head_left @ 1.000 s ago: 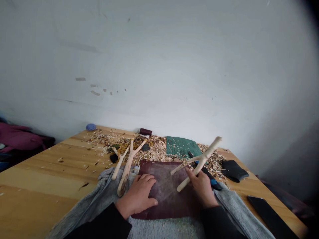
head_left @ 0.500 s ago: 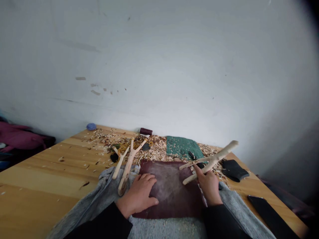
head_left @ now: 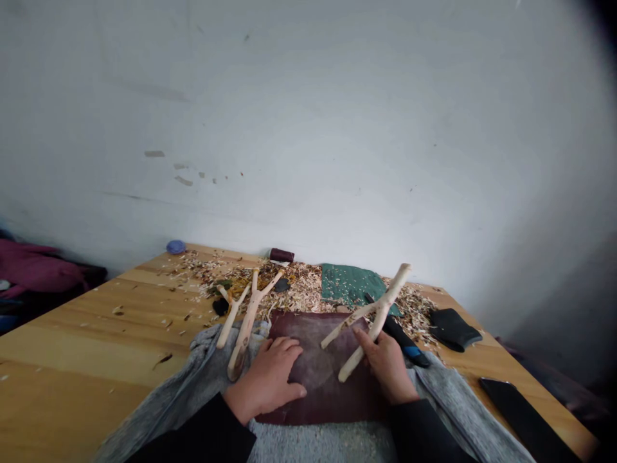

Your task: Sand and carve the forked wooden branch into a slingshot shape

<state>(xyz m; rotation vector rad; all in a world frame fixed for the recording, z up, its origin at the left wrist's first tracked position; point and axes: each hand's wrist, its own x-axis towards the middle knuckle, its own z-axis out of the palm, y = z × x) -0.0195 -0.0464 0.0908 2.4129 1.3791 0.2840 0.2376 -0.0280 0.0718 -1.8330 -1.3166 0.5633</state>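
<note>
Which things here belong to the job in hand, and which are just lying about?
Likely the job:
forked stick, in right grip
dark red sheet, partly under left grip
two similar forked sticks

Apparently lying about:
black phone
blue round thing
dark spool

Both sleeves (head_left: 207,429) are black (plain, matte-looking cloth) and wrist-length.

- The forked stick (head_left: 382,310) covers a part of the right hand (head_left: 390,370).
- Some of the maroon sheet (head_left: 332,399) is hidden under the left hand (head_left: 267,376).
- The bottom edge cuts the black phone (head_left: 523,418).
- The left edge cuts a pink object (head_left: 41,270), not possible to identify.
</note>
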